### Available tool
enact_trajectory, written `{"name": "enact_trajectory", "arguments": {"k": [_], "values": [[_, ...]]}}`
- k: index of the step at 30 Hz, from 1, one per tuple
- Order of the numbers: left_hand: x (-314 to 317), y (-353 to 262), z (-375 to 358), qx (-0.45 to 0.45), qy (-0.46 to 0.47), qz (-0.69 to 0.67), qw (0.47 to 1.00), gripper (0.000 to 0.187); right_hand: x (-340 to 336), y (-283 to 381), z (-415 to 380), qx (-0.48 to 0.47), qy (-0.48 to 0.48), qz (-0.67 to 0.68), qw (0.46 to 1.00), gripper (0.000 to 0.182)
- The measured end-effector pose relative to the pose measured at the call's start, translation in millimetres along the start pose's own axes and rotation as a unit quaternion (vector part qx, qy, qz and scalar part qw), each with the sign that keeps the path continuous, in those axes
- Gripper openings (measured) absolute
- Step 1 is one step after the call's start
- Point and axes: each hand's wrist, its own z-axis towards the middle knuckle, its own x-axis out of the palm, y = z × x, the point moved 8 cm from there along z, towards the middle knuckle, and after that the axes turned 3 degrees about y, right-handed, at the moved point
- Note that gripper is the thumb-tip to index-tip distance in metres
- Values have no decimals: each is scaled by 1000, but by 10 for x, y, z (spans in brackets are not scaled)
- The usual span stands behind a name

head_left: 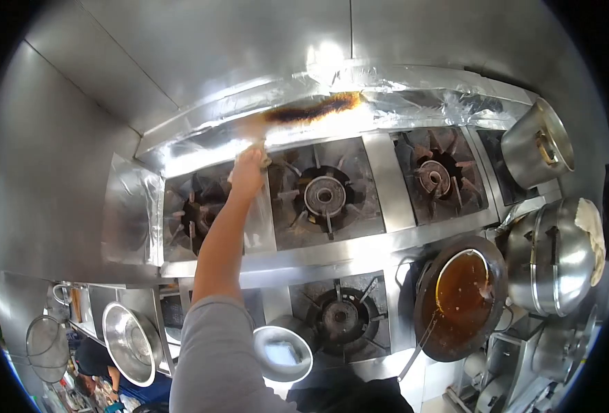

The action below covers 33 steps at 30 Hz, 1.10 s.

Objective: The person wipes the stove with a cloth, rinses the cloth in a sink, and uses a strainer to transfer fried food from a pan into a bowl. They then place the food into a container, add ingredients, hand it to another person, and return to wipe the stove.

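Note:
One arm in a grey sleeve reaches forward over the stove, and I take it as my left. My left hand (249, 167) is closed on a pale cloth (264, 160), pressed to the steel strip between the left burner (201, 215) and the middle burner (326, 197), near the back ledge. Behind it, the foil-covered ledge bears a dark brown burnt stain (315, 110). My right hand does not show. A metal bowl (284, 368) holding something pale stands below the arm.
At the right are a wok (456, 330) of brown liquid with a wire strainer, a tall pot (521, 148) and a large steel vessel (566, 258). A steel bowl (122, 344) and a round strainer (46, 341) are lower left, near another person (98, 361).

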Motion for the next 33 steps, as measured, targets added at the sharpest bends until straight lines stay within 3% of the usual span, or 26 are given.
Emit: {"name": "enact_trajectory", "arguments": {"k": [3, 6, 7, 10, 11, 13, 14, 15, 18, 19, 20, 22, 26, 27, 28, 29, 32, 33], "values": [[121, -127, -382, 42, 5, -4, 999, 51, 46, 64, -10, -4, 2, -1, 1000, 39], [-150, -650, -1392, 54, 66, 59, 995, 57, 109, 91, 56, -3, 9, 3, 1000, 39], [-283, -766, -1614, 1, 114, -27, 993, 55, 121, 91, 77, -3, 10, 3, 1000, 39], [-304, -719, -1353, 42, 100, 71, 992, 46, 159, 82, 125, -5, 13, 1, 1000, 38], [-182, -458, -1132, 15, 53, 69, 996, 38, 175, 68, 134, -7, 13, 3, 1000, 38], [-140, -87, -452, -61, 4, -62, 996, 32, 220, 36, 153, -9, 13, 5, 1000, 38], [-30, -16, -202, -117, 58, -6, 991, 29, 227, 20, 159, -11, 12, 7, 1000, 38], [84, -14, 14, -81, 82, 48, 992, 24, 234, 11, 153, -11, 11, 11, 1000, 38], [31, -304, 30, -88, 90, 48, 991, 25, 224, -13, 152, -13, 10, 16, 1000, 38], [-149, -389, -45, -26, -64, 9, 998, 22, 239, -19, 158, -14, 11, 20, 1000, 38], [-197, -325, -47, -20, -67, 6, 998, 22, 247, -31, 154, -14, 12, 24, 1000, 38], [-83, -39, 54, -129, 9, -139, 982, 16, 266, -61, 190, -12, 13, 37, 999, 38], [277, -492, 759, -15, 122, -60, 991, 17, 277, -113, 290, -7, 14, 50, 999, 38], [431, -772, 912, 11, 135, -134, 982, 22, 271, -123, 302, -5, 15, 52, 999, 38], [353, -1284, 1067, 18, 176, -10, 984, 23, 278, -129, 330, -3, 15, 53, 998, 38], [615, -1374, 1236, -51, 166, 41, 984, 26, 277, -150, 339, -2, 15, 56, 998, 38], [851, -2399, 1635, -17, 221, -91, 971, 28, 264, -190, 333, 2, 9, 64, 998, 38], [805, -2758, 1669, -22, 196, -109, 974, 31, 265, -195, 332, 3, 8, 65, 998, 38]]}}
